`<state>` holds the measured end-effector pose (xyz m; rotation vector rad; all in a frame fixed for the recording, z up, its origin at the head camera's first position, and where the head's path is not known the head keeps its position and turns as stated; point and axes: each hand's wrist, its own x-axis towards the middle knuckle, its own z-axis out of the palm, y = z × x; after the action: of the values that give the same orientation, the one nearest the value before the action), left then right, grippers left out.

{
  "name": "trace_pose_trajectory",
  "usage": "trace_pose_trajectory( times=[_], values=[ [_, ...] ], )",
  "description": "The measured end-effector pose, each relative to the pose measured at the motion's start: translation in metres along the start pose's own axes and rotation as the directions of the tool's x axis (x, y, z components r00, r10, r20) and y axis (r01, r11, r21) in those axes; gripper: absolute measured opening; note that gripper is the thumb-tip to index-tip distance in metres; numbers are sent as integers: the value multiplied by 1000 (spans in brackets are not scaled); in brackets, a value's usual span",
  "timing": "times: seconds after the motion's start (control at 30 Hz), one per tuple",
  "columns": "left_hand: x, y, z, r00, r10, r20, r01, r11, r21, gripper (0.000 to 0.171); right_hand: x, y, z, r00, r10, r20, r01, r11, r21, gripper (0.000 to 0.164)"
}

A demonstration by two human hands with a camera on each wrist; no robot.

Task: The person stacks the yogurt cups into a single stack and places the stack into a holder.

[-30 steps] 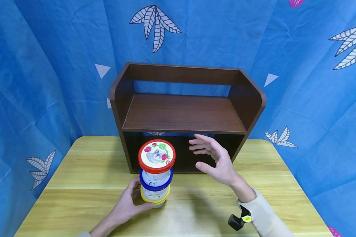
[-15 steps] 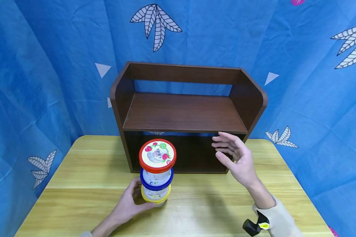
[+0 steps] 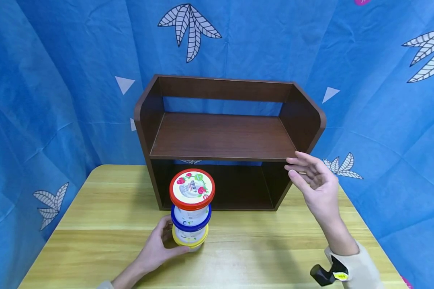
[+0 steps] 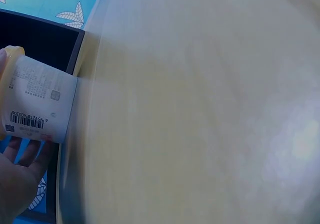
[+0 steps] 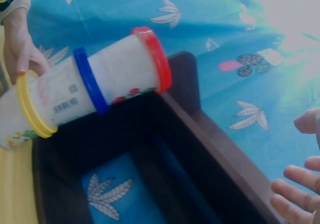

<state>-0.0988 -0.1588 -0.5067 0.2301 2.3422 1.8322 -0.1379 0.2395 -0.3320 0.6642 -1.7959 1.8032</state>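
Note:
Three lidded white tubs stand stacked on the table in the head view. The red-lidded tub [image 3: 192, 189], printed with strawberries, is on top. Under it is the blue-lidded tub [image 3: 191, 222], and at the bottom the yellow-lidded tub [image 3: 190, 237]. My left hand [image 3: 155, 249] grips the bottom tub from the left, thumb in front and fingers round its far side. A printed barcode shows on that tub's white wall [image 4: 40, 99] in the left wrist view. My right hand [image 3: 318, 186] is raised by the shelf's right side, holding nothing, fingers loosely bent.
Behind the stack stands a dark brown two-level shelf [image 3: 224, 136], its lower opening partly covered by the tubs. The wooden table [image 3: 105, 216] reaches out on both sides. A blue patterned curtain [image 3: 72, 80] hangs behind.
My right hand has moved away to the right, from near the stack to beside the shelf's right side. The left hand and the stacked tubs stay in place.

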Motion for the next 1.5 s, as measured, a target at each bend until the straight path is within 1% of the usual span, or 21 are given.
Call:
trace_pose_trajectory(
  times=[0.13,0.27,0.4,0.57,0.63,0.77,0.8,0.9,1.1,1.23,1.37,1.5],
  values=[
    [1,0,0,1000,-3,-3,3,1000,0,88,6,-8,-4,998,-23,-62,26,999,42,46],
    [1,0,0,1000,-9,-5,9,1000,5,88,13,-15,-9,989,-29,-145,34,999,28,42],
    [0,0,0,1000,-19,-3,19,1000,2,88,21,-19,-15,971,-56,-234,48,998,-36,39],
    [0,0,0,1000,-25,3,25,1000,-5,88,32,-20,-22,944,-96,-314,81,995,-61,39],
    [0,1,0,1000,-26,2,26,1000,-9,88,38,-19,-24,933,-99,-347,89,995,-44,39],
    [0,1,-1,1000,-24,0,24,1000,-15,88,49,-17,-29,914,-76,-398,57,997,-60,39],
    [0,1,-1,1000,-24,0,24,1000,-16,88,52,-16,-30,911,-67,-406,45,997,-64,38],
    [0,1,0,1000,-22,1,22,1000,-11,89,59,-15,-32,907,-49,-418,-2,993,-121,37],
    [1,0,-1,1000,-13,6,13,1000,-11,87,69,-12,-37,902,-41,-430,-91,956,-280,34],
    [1,-2,-1,1000,-9,8,9,1000,-8,87,73,-11,-40,900,-24,-436,-118,948,-297,33],
    [0,-1,-1,1000,-10,8,10,1000,-8,87,76,-11,-41,908,-9,-418,-138,937,-322,33],
    [0,0,-1,1000,-15,3,15,1000,-6,87,80,-12,-40,919,-23,-394,-127,928,-350,32]
  ],
)
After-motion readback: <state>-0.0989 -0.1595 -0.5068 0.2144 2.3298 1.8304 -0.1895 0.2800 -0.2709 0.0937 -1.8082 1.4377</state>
